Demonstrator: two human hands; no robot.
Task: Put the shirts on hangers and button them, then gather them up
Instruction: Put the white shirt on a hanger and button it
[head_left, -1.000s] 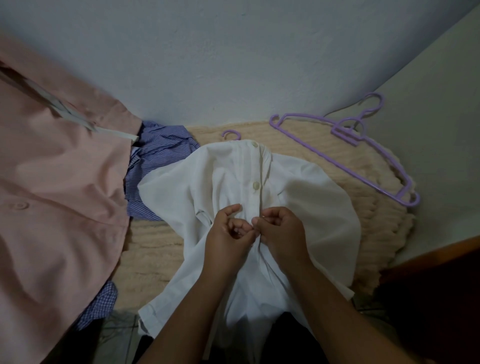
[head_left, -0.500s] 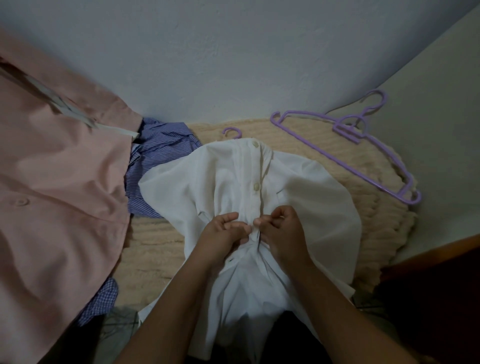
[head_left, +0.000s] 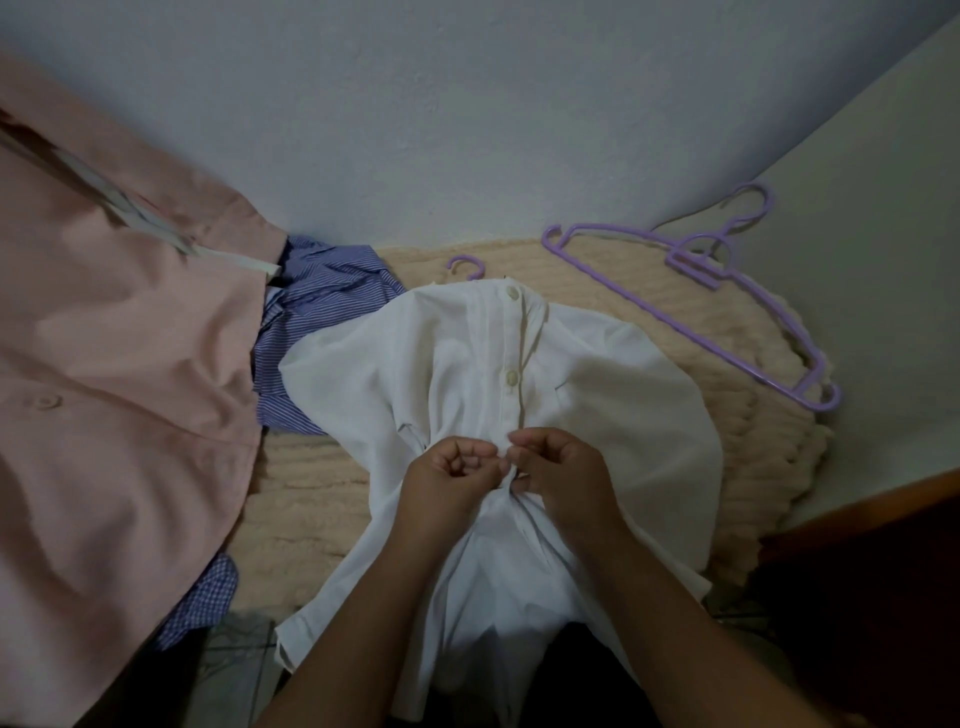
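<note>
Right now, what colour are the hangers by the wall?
Purple. The hangers show best in the head view, lying on the blanket.

No readable text, label, brand, number or sign anywhere in the head view. White strip on the pink garment (head_left: 119, 364), far left: blank as seen, too blurred to tell any print.
</note>
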